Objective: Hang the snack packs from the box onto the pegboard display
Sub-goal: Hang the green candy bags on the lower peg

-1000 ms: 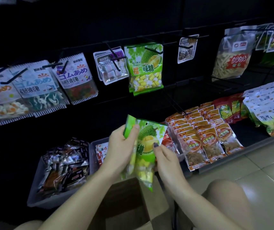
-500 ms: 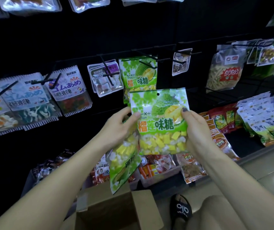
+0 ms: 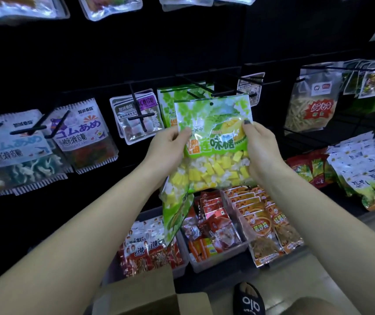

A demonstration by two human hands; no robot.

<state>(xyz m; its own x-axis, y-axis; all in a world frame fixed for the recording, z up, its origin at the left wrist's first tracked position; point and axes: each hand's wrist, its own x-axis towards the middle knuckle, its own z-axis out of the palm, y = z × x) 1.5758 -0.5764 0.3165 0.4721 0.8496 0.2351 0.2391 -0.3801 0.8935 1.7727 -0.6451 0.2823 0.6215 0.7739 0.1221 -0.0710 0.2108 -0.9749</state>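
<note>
A green durian candy pack (image 3: pixel 213 142) is held upright in front of the black pegboard (image 3: pixel 182 48), its hang hole just below a black peg (image 3: pixel 204 87). My left hand (image 3: pixel 167 151) pinches its left edge and also holds a second green pack (image 3: pixel 175 210) that dangles below. My right hand (image 3: pixel 261 151) grips the right edge, thumb on the front. Another durian pack (image 3: pixel 170 103) hangs on that peg behind the raised one. The open cardboard box (image 3: pixel 150 294) sits at the bottom.
Gummy packs (image 3: pixel 84 133) and a clear candy pack (image 3: pixel 136 119) hang to the left, a fries bag (image 3: pixel 309 103) to the right. Grey bins (image 3: pixel 216 264) of red and orange snacks stand on the lower shelf. My sandalled foot (image 3: pixel 249 301) is on the tiled floor.
Both hands have lifted the durian pack from over the box up to peg height and turned it face-on. The view has tilted upward and moved closer to the pegboard.
</note>
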